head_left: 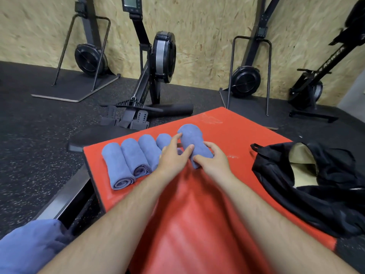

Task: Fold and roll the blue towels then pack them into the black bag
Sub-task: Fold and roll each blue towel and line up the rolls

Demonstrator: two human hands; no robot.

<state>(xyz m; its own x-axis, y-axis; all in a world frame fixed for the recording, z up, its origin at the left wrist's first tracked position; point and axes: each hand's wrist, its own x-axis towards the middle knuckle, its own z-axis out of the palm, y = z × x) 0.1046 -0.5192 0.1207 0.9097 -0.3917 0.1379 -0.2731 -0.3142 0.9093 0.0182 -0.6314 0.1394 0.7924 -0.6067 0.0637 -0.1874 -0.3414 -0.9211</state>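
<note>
Head view: we count four rolled towels (136, 161) side by side on the red mat (197, 204), with a fifth roll (194, 143) just right of them under our hands. Our right hand (214, 162) curls its fingers round the roll's near end. Our left hand (173, 158) rests on its left flank, fingers spread and nearly straight. The black bag (325, 204) sits at the mat's right edge, mouth gaping, nothing blue visible inside. Loose blue towels (29, 246) wait at lower left, off the mat. We judge rolling partly done, packing not begun. Bare mat lies between roll and bag. The outermost roll sits close to the mat's left edge, and the rowing machines (164, 56) stand well behind.
</note>
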